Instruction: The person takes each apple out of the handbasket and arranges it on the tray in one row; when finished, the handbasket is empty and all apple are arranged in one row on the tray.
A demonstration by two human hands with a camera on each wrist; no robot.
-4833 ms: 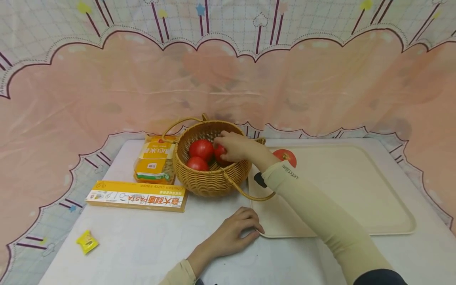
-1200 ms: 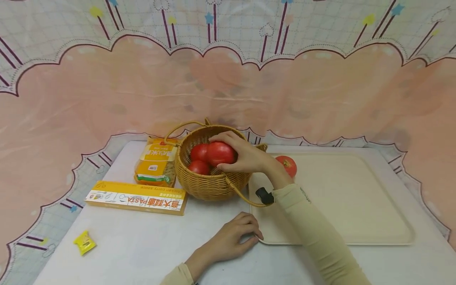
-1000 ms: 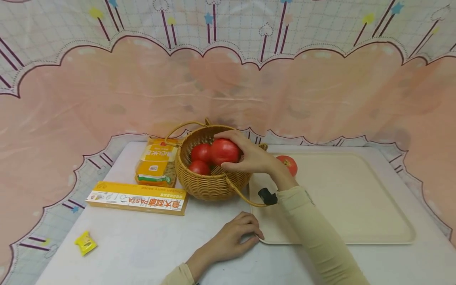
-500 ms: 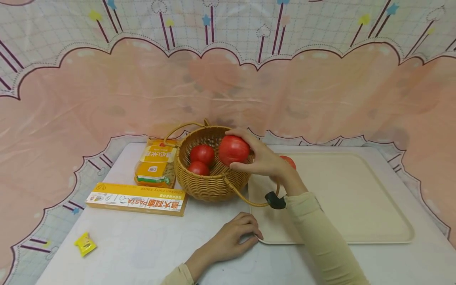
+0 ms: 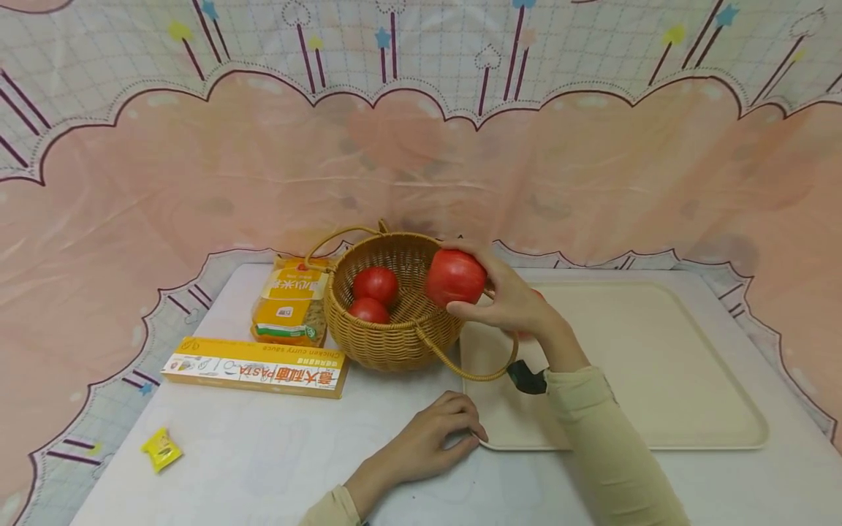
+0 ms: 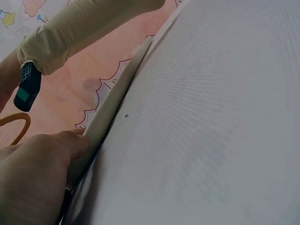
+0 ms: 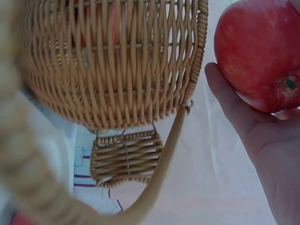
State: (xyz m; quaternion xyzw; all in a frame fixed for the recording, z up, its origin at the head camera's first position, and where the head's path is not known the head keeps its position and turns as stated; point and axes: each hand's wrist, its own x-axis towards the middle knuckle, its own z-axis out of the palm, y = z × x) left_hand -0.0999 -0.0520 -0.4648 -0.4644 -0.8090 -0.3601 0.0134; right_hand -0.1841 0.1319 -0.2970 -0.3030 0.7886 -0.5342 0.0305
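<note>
My right hand (image 5: 509,299) grips a red apple (image 5: 456,276) by its sides, raised at the right rim of a round wicker basket (image 5: 388,349). Two more apples (image 5: 375,283) sit inside the basket, on its left side. In the right wrist view, the held apple (image 7: 260,51) shows its stem dimple, clear of the woven wall. My left hand (image 5: 434,437) lies on the table with relaxed fingers, fingertips touching the near left corner of a beige tray (image 5: 664,365). The left wrist view shows those fingers against the tray's edge (image 6: 110,105). Another apple (image 5: 538,294) on the tray is mostly hidden behind my right hand.
Left of the basket stand a yellow bag of grain (image 5: 287,303) and a long pasta box (image 5: 256,367). A small yellow packet (image 5: 161,449) lies at the front left. The basket's handle (image 5: 483,378) droops over the tray's left edge, beneath my right wrist.
My right hand has taken an apple from the right side of the basket, lifted it and carried it rightward to the rim. The left hand has stayed at the tray corner.
</note>
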